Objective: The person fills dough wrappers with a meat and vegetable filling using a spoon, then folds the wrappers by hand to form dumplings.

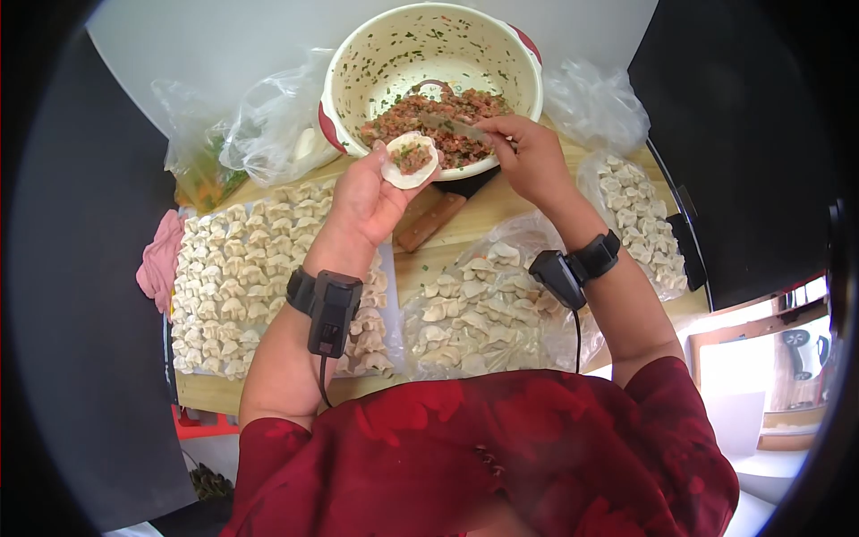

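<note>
A pale wooden tabletop (pixel 208 391) spans the middle of the frame, with dark grey panels standing at its left and right; at lower right a bright gap shows more of the room. On the left half of the table lie rows of small, whitish folded dumplings (pixel 234 309); more sit on clear plastic at lower centre and at the right. A pink cloth (pixel 161 259) is at the left edge, and crumpled clear plastic bags flank the bowl.

The round, flat white dough wrapper (pixel 423 175), a mound of pinkish-green minced filling (pixel 411 158) on it, lies in the left hand (pixel 371 192) at upper centre — palm up, fingers partly open around its edge. The right hand (pixel 528 157) is closed on the end of a thin metal utensil (pixel 455 127) over the large cream plastic bowl (pixel 343 76) with red handles, which holds more filling. Below the bowl, between the forearms, lies a brown wooden handle (pixel 431 222).
</note>
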A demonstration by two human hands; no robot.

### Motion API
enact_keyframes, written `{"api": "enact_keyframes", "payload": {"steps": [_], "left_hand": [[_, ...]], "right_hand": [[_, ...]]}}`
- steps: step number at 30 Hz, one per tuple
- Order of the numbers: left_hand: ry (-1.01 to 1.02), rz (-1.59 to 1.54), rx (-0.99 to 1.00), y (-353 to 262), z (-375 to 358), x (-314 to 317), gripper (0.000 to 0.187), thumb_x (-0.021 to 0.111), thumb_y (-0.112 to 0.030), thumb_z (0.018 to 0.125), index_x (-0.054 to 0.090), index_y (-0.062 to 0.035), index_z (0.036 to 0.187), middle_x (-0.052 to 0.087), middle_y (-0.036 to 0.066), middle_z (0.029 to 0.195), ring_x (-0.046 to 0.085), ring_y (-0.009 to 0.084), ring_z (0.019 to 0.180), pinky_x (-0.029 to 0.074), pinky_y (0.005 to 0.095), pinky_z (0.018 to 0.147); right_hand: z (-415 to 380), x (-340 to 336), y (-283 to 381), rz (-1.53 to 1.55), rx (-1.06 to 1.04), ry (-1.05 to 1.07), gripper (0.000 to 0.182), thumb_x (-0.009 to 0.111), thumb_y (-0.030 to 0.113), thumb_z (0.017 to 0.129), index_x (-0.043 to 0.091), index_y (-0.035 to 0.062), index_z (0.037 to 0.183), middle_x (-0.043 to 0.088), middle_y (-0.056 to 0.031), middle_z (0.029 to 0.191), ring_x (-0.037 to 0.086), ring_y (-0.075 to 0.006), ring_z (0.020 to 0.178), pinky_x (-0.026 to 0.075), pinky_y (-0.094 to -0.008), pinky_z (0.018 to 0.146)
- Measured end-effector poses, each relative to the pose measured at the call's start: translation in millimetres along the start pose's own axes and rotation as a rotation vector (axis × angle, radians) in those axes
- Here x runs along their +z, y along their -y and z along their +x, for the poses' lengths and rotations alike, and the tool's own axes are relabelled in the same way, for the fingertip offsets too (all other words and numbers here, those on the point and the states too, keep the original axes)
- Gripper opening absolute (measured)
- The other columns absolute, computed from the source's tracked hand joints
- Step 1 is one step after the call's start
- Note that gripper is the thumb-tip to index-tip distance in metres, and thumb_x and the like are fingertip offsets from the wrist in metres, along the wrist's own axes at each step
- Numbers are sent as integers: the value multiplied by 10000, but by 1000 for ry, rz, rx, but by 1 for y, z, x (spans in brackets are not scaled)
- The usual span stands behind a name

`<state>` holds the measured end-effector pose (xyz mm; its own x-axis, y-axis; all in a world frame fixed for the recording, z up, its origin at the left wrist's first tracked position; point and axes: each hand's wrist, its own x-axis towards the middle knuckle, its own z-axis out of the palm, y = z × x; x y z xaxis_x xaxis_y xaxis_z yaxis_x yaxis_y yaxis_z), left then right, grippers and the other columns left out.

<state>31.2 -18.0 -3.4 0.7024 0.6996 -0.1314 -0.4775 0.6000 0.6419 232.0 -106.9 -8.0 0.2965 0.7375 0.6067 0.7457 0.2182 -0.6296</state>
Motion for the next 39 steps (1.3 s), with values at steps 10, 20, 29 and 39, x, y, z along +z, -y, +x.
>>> {"api": "enact_keyframes", "payload": {"steps": [10, 20, 29, 39], "left_hand": [[-22, -39, 54, 7, -12, 16, 384, 222, -188, 1034, 331, 45, 1320, 480, 215, 1297, 537, 339, 1165, 494, 464, 988], [49, -63, -2, 15, -37, 22, 354, 251, -201, 1035, 374, -2, 1301, 506, 172, 1278, 540, 270, 1159, 470, 438, 1010], [68, -60, 3, 25, -45, 17, 382, 320, -254, 1033, 390, 40, 1267, 508, 185, 1263, 551, 276, 1141, 482, 417, 1000], [115, 154, 57, 29, -62, 37, 370, 435, -269, 1008, 506, 34, 1208, 596, 156, 1178, 597, 214, 1063, 502, 354, 962]], "right_hand": [[-24, 5, 51, 387, 179, 142, 216, 642, 94, 844, 596, 58, 1051, 566, 13, 735, 496, -61, 662, 436, -236, 616], [-40, 1, 66, 294, 182, 175, 118, 662, 19, 807, 641, 42, 921, 570, 17, 716, 428, -55, 589, 401, -209, 565], [-58, 3, 74, 294, 28, 155, 82, 662, 27, 812, 652, 52, 889, 586, 14, 680, 474, -39, 605, 407, -211, 565], [-53, 7, 76, 772, 473, 32, 134, 692, 108, 835, 617, 15, 897, 620, 1, 807, 532, -52, 710, 439, -218, 631]]}}
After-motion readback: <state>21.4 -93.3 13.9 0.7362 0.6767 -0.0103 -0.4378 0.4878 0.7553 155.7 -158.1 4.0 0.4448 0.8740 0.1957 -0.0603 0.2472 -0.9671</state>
